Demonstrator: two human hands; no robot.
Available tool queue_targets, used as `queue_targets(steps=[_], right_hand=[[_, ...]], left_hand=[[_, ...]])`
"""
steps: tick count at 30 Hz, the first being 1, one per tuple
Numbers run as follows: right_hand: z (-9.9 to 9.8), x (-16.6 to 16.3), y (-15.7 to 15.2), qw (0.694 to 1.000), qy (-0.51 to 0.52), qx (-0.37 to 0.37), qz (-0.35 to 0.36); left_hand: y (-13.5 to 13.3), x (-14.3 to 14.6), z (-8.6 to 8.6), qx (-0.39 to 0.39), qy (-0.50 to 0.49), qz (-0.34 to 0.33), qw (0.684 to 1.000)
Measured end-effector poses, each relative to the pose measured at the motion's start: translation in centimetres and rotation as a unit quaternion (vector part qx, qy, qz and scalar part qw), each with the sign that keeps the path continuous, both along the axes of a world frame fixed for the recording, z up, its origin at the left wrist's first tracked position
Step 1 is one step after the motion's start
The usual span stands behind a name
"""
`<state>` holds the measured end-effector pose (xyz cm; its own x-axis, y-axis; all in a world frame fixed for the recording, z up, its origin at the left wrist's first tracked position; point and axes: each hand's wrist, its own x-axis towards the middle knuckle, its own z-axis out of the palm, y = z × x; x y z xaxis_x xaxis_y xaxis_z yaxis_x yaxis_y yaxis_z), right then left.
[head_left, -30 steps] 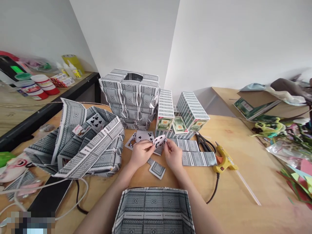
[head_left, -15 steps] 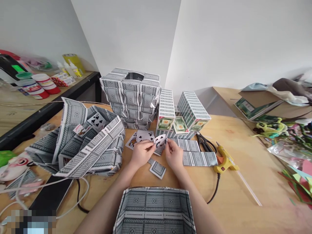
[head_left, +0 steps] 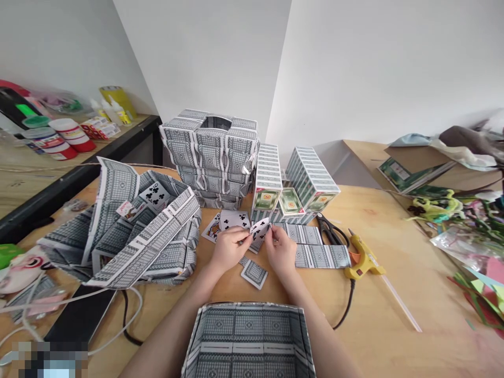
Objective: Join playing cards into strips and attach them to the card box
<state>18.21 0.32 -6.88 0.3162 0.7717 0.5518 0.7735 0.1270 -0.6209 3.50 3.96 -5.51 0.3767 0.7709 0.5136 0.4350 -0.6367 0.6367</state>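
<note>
Both hands meet over the middle of the wooden table (head_left: 394,294), pinching one playing card (head_left: 260,229), a clubs card bent upward between them. My left hand (head_left: 228,248) grips its left edge and my right hand (head_left: 280,250) grips its right edge. Under the hands lie loose face-up cards (head_left: 226,220) and a face-down card (head_left: 254,273). A strip of joined face-down cards (head_left: 315,247) runs right from my right hand. A box made of cards (head_left: 248,341) stands open just in front of me.
A collapsed card structure (head_left: 129,236) lies at left, a stacked card box (head_left: 212,155) behind it, and rows of card packs (head_left: 295,184) at the back. Scissors (head_left: 328,231) and a yellow glue gun (head_left: 364,260) lie right of the strip. Craft scraps (head_left: 472,236) crowd the right.
The hands have stayed on the clubs card, bending it up a little more and shifting it slightly. Nothing else on the table has moved.
</note>
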Motion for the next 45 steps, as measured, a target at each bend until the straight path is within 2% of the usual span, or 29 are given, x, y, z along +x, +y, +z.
queue_targets(steps=[9, 12, 18, 23, 26, 34, 37, 42, 45], right_hand=[[-0.4, -0.2, 0.2, 0.99, -0.079, 0.098, -0.062], [-0.3, -0.3, 0.1, 0.988, -0.081, 0.11, -0.068], [0.0, -0.3, -0.1, 0.997, -0.018, 0.058, -0.057], [0.3, 0.1, 0.1, 0.993, 0.114, -0.005, 0.017], [0.4, 0.2, 0.3, 0.989, 0.137, -0.031, 0.04], [0.1, 0.4, 0.4, 0.989, 0.136, -0.038, 0.052], [0.0, 0.3, 0.3, 0.993, 0.107, -0.034, 0.028], [-0.1, 0.0, 0.4, 0.999, -0.009, -0.003, -0.047], [-0.1, 0.0, 0.4, 0.999, -0.01, -0.006, -0.045]], left_hand=[[0.1, 0.2, 0.2, 0.07, -0.001, -0.023, 0.997], [0.2, 0.1, 0.1, 0.091, -0.009, -0.027, 0.995], [0.1, -0.1, -0.1, 0.091, 0.02, -0.013, 0.996], [-0.1, 0.2, 0.3, 0.064, -0.004, 0.027, 0.998], [-0.2, 0.2, 0.6, 0.039, -0.016, 0.039, 0.998], [-0.3, 0.2, 0.6, 0.001, -0.025, 0.049, 0.998], [-0.4, 0.3, 0.6, -0.005, -0.023, 0.05, 0.998], [-0.6, 0.6, 0.8, -0.015, -0.019, 0.012, 1.0], [-0.7, 0.7, 0.9, -0.023, -0.023, 0.015, 0.999]])
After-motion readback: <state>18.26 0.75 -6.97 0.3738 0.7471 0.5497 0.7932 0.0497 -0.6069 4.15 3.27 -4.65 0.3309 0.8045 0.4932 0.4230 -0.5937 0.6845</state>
